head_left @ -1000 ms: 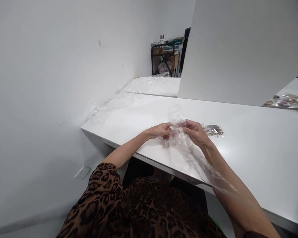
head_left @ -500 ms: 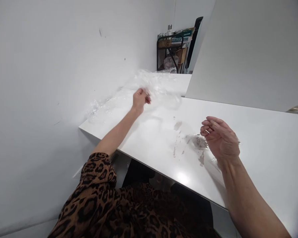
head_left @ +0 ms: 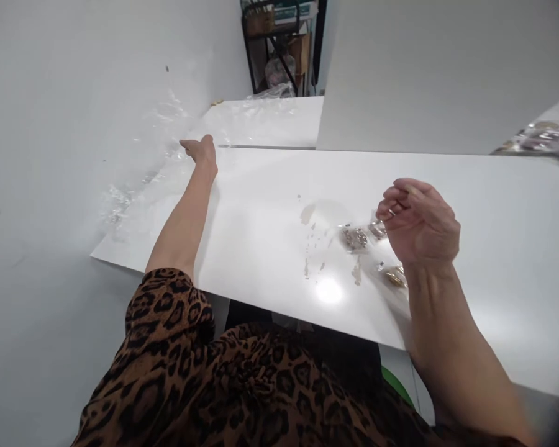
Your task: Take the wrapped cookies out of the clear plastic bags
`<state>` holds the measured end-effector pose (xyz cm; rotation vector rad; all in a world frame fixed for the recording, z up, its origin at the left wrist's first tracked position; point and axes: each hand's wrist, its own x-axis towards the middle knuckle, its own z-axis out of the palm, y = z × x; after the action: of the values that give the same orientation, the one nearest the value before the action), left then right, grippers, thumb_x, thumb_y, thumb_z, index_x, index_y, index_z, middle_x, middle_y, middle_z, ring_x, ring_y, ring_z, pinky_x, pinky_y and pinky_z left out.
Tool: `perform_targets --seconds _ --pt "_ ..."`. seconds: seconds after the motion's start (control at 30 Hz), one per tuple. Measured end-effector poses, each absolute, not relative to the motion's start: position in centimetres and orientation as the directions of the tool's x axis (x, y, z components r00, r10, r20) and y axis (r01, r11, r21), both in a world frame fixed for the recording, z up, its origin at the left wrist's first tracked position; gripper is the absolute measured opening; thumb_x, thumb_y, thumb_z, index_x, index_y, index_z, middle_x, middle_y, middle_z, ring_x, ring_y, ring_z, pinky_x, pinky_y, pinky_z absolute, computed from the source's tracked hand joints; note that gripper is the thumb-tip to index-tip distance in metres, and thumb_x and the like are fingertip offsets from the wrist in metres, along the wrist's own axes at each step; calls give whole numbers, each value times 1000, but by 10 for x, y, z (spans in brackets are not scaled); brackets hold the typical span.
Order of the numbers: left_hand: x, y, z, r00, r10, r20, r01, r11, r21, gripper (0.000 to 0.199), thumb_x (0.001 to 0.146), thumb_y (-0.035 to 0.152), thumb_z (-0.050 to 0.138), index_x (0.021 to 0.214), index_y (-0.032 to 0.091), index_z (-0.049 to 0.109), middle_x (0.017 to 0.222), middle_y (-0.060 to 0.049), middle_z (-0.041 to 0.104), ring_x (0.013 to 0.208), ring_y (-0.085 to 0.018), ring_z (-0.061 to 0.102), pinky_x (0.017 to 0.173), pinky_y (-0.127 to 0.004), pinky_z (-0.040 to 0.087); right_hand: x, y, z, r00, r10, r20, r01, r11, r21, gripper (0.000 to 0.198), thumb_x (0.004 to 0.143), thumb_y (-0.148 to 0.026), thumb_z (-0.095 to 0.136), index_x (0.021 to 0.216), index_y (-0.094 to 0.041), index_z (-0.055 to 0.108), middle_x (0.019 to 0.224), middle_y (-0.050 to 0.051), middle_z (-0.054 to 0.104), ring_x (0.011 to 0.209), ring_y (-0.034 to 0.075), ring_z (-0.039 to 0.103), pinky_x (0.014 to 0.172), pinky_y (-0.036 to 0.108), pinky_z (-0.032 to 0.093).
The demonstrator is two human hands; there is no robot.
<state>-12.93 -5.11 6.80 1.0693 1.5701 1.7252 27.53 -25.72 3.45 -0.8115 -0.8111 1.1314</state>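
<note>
Clear, crinkled, glinting plastic film is seen against the wall, beside the spread left hand; contact cannot be judged through blur. The right hand is held loosely curled, fingers parted from palm, near small transparent packets.

Beyond the left hand, a black rack holding a brown box; left of it, a white wall. Beyond the right hand, a pale grey panel.

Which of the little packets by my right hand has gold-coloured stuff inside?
The clear packet nearest the front edge of the white table: its contents look golden, while the two packets farther back, one partly behind your right hand, look brownish.
</note>
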Motion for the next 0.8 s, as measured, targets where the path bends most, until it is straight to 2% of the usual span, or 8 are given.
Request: perform_targets --seconds 0.07,0.13,0.23,0.37,0.43,0.53,0.67,0.8 --pt "-91 -74 46 -464 852 241 270 -123 955 31 105 28 60 133 16 55 145 -7 58 165 -21 0 134 -48 1 286 -253 37 312 941 133 -391 255 -884 14 76 -29 81 90 -25 78 84 2 69 69 14 57 60 31 44" --pt "-41 -106 26 -222 929 297 580 -119 806 37 103 43 61 131 20 59 150 -12 58 163 -31 21 133 -54 15 299 -249 36 384 913 136 -285 257 -923 17 77 -29 80 92 -24 74 85 3 68 69 14 55 62 31 43" --pt "38 -162 5 91 974 209 615 -221 757 32 96 47 69 110 18 70 132 -12 71 136 -30 58 128 -52 31 317 -240 28 440 884 160 26 166 -986 23 79 -34 78 95 -22 68 93 6 68 80 18 59 73 36 49" --pt "110 -229 -2 530 847 -55 729 -421 539 63 98 63 58 143 19 60 163 -17 50 156 -40 35 127 -60 28 335 -228 7 373 918 139 582 -115 -805 45 80 -47 75 114 -20 66 126 17 65 125 36 57 107 57 45" --pt "124 -248 0 581 806 -110 752 -481 450 67 101 59 51 153 17 50 169 -19 40 160 -40 27 127 -57 26 340 -224 -4 313 949 34 732 -219 -646 63 80 -56 75 130 -20 61 141 22 59 139 44 47 115 65 36" --pt "129 -256 1 561 821 -103 776 -479 410 63 102 51 50 155 16 46 163 -18 47 153 -38 36 124 -53 30 340 -222 -12 248 965 -81 803 -251 -541 82 77 -63 76 143 -19 55 146 24 57 144 47 43 119 64 34" --pt "130 -248 -7 489 872 -36 790 -425 443 71 95 53 64 154 17 46 151 -18 53 143 -38 46 119 -51 35 332 -221 -12 201 974 -106 752 -223 -621 102 70 -58 84 155 -18 45 137 21 64 130 39 57 110 52 46" --pt "133 -246 -18 420 907 -4 726 -333 601 81 87 45 77 154 16 41 151 -20 49 139 -38 51 114 -48 42 323 -225 -9 189 971 -145 591 -230 -773 117 59 -53 92 157 -16 40 118 14 69 101 28 65 87 40 56"
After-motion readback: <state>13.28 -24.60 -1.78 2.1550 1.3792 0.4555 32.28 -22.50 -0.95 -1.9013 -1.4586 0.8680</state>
